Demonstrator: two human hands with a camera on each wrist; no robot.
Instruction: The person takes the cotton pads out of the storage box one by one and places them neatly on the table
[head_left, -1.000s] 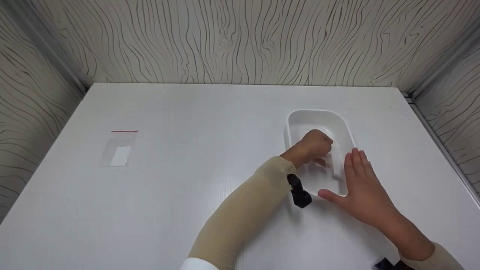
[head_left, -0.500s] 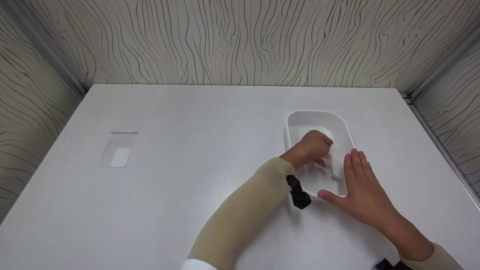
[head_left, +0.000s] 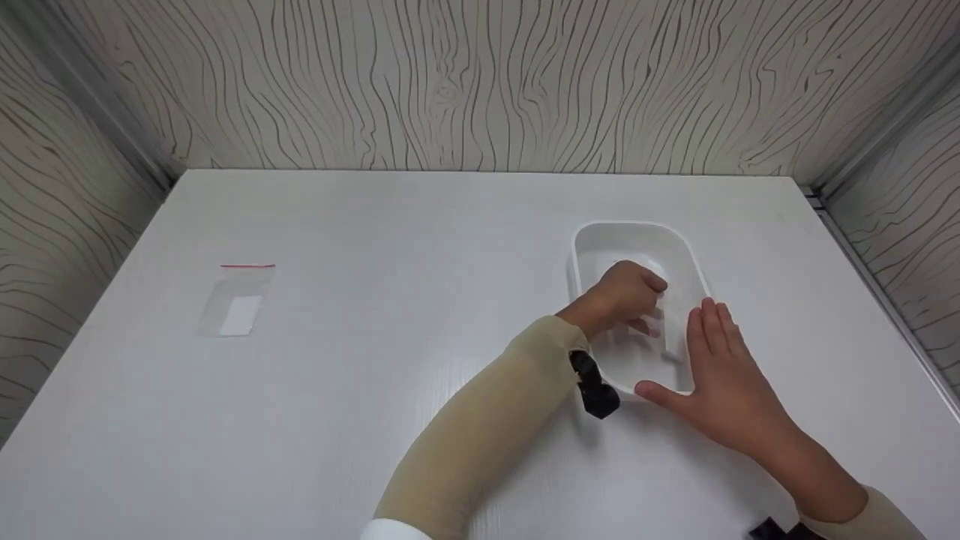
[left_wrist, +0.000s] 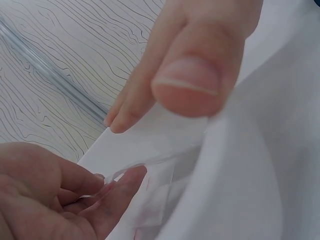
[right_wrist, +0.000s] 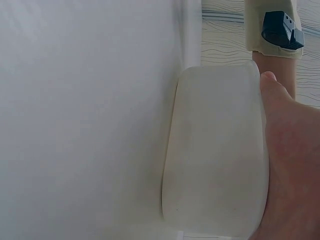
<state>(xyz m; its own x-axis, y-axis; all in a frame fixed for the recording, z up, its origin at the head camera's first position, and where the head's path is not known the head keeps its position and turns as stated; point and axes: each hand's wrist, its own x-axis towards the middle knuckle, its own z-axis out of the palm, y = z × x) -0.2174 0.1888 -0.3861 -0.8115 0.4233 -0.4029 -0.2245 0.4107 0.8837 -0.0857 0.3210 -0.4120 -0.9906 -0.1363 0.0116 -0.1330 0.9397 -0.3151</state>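
My left hand (head_left: 628, 291) reaches down into a white rectangular tray (head_left: 691, 251) with rounded corners. In the left wrist view its thumb and fingers pinch the edge of a clear zip bag (left_wrist: 155, 202) that has a whitish patch and a bit of red line. Much of that bag is hidden behind the tray wall and the hand. My right hand (head_left: 731, 386) lies with straight fingers along the tray's right side, thumb at its near rim. From the right wrist view, the tray's outer wall (right_wrist: 215, 150) shows beside the right palm.
Another clear zip bag (head_left: 238, 304), with a red top line and a white label, lies flat on the left part of the white table (head_left: 390, 300). Patterned wall panels (head_left: 450, 82) enclose the table at the back and sides.
Both hands stay at the tray. Only the fingers of my left hand shift slightly; the right hand, the tray and the bag on the left keep their places.
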